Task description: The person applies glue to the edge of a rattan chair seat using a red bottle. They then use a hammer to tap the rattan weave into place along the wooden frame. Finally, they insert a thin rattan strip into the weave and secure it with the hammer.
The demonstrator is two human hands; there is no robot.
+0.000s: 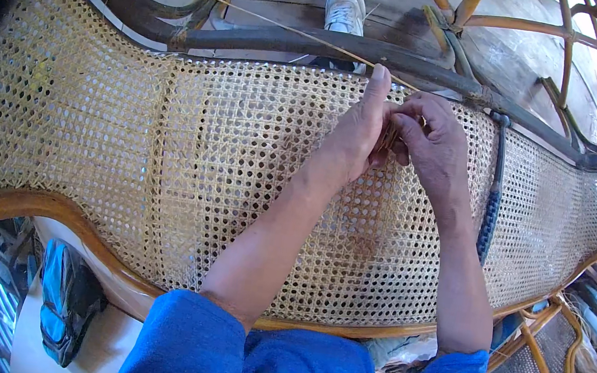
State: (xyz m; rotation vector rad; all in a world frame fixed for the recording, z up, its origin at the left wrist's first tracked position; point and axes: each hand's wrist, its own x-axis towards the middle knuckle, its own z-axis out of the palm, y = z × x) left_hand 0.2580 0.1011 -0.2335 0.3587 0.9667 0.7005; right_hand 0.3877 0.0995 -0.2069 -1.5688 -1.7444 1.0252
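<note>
Both hands meet over a woven cane panel [245, 135] with open holes, stretched across a curved rattan frame. My left hand [357, 130] has its thumb raised and its fingers curled round some thin brown strands [388, 139], which look like cane. Close against it, my right hand [438, 140] pinches at the same strands with bent fingertips. Partly hidden between the fingers, the strands' ends cannot be made out. A long pale cane strip [295, 29] runs from the frame at the upper left, past my left thumb, toward my right hand.
A dark pole [271, 41] edges the panel's far side; a light brown rattan rail [104, 248] edges the near side. A dark wrapped band [493, 188] crosses the panel at right. A blue and black bag [61, 299] lies lower left. Beyond the pole shows a white shoe [345, 9].
</note>
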